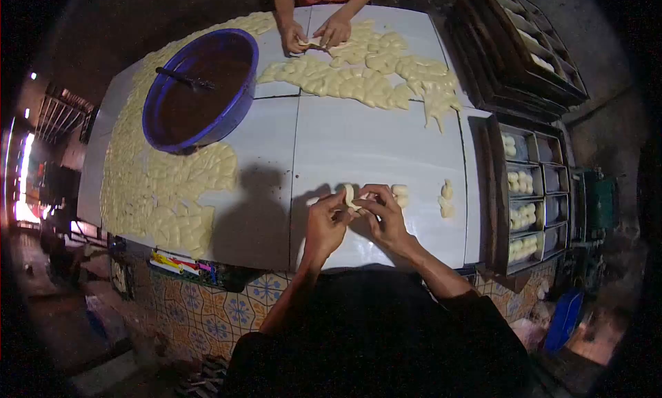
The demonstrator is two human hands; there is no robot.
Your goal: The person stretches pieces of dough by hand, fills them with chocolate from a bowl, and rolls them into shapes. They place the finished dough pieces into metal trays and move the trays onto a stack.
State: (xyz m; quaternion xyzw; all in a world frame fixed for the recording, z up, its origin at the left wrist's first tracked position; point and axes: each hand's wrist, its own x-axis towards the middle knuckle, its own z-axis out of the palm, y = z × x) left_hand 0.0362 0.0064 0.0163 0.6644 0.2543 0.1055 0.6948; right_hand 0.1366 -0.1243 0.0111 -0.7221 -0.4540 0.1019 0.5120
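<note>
Both my hands meet above the near part of the white tiled table (pixel 372 136), close to my body. Between them is a small pale piece of dough (pixel 350 196), partly covered by the fingers. My left hand (pixel 327 222) pinches it from the left, and my right hand (pixel 386 217) has its fingers closed on its right side. Just beyond the right fingers sit small dough balls (pixel 400 195). Farther right lies a lumpy strip of dough (pixel 447 198). Another bit of dough shows by my left knuckles, mostly hidden.
A purple tub (pixel 252 87) of dark brown filling with a dark-handled tool (pixel 183 78) stands left. Flattened dough pieces (pixel 345 81) spread behind and around it. Across the table, a co-worker's hands (pixel 324 34) handle dough. Sectioned trays (pixel 491 191) with dough balls sit right, with stacked trays (pixel 510 67) behind.
</note>
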